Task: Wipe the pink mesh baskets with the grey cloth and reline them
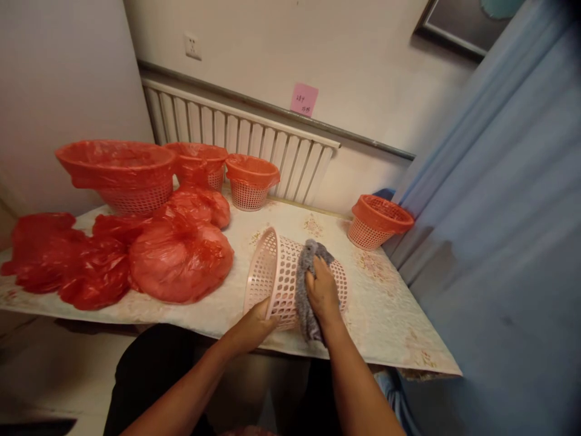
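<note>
A pink perforated plastic basket (pixel 287 272) lies on its side on the cloth-covered table, its open mouth toward the left. My left hand (pixel 255 326) grips the lower part of its rim, with the fingers inside the mouth. A grey fluffy cloth (pixel 306 293) is draped over the basket's outer wall. My right hand (pixel 324 290) holds this cloth and presses it against the side of the basket.
Baskets lined with red bags, such as a large one (pixel 131 181), stand at the back left; another (pixel 379 221) is at the right. Filled red bags (pixel 181 260) cover the table's left side. A blue curtain (pixel 494 242) hangs right; a radiator (pixel 254 130) is behind.
</note>
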`<state>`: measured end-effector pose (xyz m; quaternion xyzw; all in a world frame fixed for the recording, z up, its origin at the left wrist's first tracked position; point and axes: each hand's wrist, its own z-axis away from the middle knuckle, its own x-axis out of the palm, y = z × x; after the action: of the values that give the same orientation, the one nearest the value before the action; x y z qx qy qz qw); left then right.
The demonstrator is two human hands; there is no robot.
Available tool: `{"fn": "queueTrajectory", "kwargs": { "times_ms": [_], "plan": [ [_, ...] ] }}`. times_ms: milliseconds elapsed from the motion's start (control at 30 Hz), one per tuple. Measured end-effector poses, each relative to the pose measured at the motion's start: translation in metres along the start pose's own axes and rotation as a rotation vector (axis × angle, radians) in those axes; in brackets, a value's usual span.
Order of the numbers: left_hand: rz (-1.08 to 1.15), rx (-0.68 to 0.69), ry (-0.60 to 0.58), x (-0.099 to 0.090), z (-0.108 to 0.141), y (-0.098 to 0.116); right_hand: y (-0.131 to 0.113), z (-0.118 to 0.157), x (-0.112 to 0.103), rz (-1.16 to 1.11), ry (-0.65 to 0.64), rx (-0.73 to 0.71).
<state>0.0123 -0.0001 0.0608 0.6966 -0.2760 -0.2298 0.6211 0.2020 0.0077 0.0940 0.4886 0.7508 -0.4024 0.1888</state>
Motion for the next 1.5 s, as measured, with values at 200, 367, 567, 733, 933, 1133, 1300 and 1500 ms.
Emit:
{"fn": "queueTrajectory", "kwargs": {
  "times_ms": [200,367,567,733,933,1133,1300,1500],
  "plan": [
    [-0.058,-0.01,-0.001,-0.002,0.005,-0.005,0.073,0.01,-0.019,0.113,0.085,0.292],
    [-0.075,0.0,-0.026,-0.007,0.005,-0.007,0.072,0.049,-0.009,0.119,0.285,0.389],
    [-0.085,0.028,-0.132,-0.008,0.004,0.002,0.018,0.089,0.027,0.132,0.253,0.161],
    [-0.084,0.029,-0.177,-0.012,0.007,-0.011,-0.036,0.085,0.033,0.111,0.055,-0.14],
    [-0.162,0.037,-0.18,-0.017,0.013,-0.036,-0.057,0.038,0.017,0.044,-0.019,-0.187],
    [-0.246,0.109,-0.219,-0.017,0.015,-0.045,-0.059,0.01,0.01,0.004,-0.05,-0.111],
    [-0.201,0.086,-0.192,-0.011,0.011,-0.038,-0.056,0.018,0.015,-0.007,-0.015,-0.11],
    [-0.02,0.1,0.006,0.002,0.0,-0.008,-0.053,0.028,0.015,-0.009,-0.01,-0.129]
  ]
}}
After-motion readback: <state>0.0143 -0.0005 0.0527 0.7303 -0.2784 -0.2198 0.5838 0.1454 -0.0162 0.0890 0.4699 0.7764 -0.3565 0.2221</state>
